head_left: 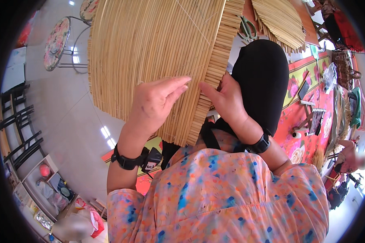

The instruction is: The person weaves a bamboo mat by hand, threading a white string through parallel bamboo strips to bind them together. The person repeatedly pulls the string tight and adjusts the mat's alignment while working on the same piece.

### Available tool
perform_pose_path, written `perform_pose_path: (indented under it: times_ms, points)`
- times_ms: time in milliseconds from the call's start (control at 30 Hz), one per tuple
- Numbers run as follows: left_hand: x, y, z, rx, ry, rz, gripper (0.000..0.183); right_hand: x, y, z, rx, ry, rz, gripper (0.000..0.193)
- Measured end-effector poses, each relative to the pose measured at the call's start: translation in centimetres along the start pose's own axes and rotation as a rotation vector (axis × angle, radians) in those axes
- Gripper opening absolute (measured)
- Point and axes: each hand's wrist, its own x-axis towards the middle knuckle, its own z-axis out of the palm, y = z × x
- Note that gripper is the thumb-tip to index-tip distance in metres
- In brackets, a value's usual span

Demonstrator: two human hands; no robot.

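A large mat of straw-coloured stalks [150,48], laid side by side and stitched with pale thread, rises from my lap. Along its right edge runs a thicker border of short stalk ends [221,48]. My left hand [154,99] is over the mat's lower part, thumb and fingers drawn together in a pinch; whatever thin thing they hold, if any, does not show. At the border is my right hand [230,99], its thumb on the front and the other fingers partly hidden behind the edge, gripping it. Green-handled scissors [247,29] lie beyond my knee.
Another stalk piece [280,20] lies on a brown table [310,30] at the far right. A red floral covering [308,141] spreads on the right, with a small wooden stand [306,115]. Floral-seated stools [56,43] stand far left. Another person [351,156] sits at the right.
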Motion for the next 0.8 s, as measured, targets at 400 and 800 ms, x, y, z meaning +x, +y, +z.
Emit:
perform_pose_path:
  times_ms: [400,800]
  points:
    - [0.3,-2.1,1.2,-0.064,-0.04,-0.025,0.02,0.2,-1.1,0.2,0.106,-0.014,0.291,0.036]
    - [-0.8,-3.7,1.9,-0.209,-0.021,-0.048,0.025,-0.9,0.4,1.5,0.55,-0.011,0.393,0.035]
